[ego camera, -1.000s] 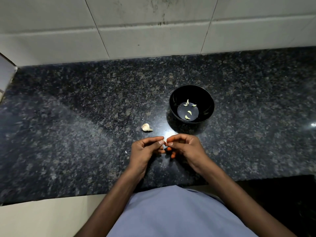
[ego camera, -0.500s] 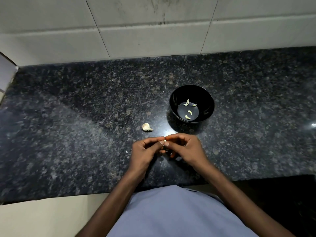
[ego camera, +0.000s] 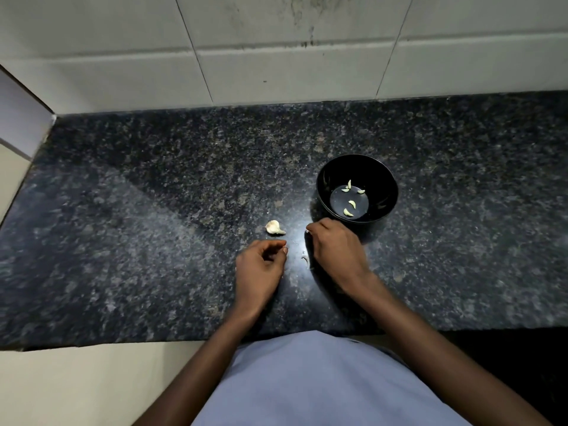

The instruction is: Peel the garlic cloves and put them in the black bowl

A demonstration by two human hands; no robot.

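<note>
The black bowl [ego camera: 382,179] stands on the dark granite counter [ego camera: 153,210], right of centre, with several small peeled garlic cloves [ego camera: 348,211] on its bottom. My right hand [ego camera: 335,252] is just in front of the bowl, fingers curled, pinching a small garlic clove [ego camera: 307,231]; only a white tip shows at the fingertips. My left hand [ego camera: 261,267] rests on the counter with fingers loosely curled and nothing visible in it. An unpeeled garlic piece [ego camera: 275,227] lies just beyond the left hand's fingers.
A thin scrap of garlic skin [ego camera: 305,259] lies on the counter between my hands. The white tiled wall [ego camera: 276,56] runs along the back of the counter. The counter's front edge is against my body.
My hands, which met around the clove, have separated. The right hand has moved up toward the bowl with the clove, and the left has dropped back to the left. A skin scrap now lies between them.
</note>
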